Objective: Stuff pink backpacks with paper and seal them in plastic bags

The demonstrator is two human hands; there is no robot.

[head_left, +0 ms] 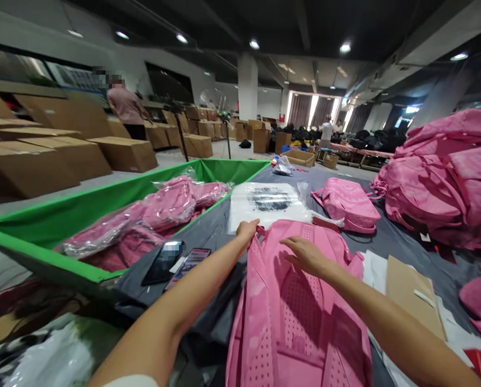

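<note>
Left hand (247,232) curled closed on the top edge of a pink backpack (300,322), right hand (304,257) open and flat on it; plastic-bagged pink backpacks (171,207) in a green-sided bin (83,217) at 10 o'clock.

The bottom edge cuts off the pink backpack (300,317) below the hands, and the fingertips of the left hand (246,231) are hidden at its top edge. The right edge cuts off the pile of pink bags (437,183), and a red object (477,363) in the near right corner is too cropped to name. The print on the sheet in plastic (268,201) is blurred, part of the phone (163,262) is pixelated, and the small objects (284,164) far ahead are too small to tell.
</note>
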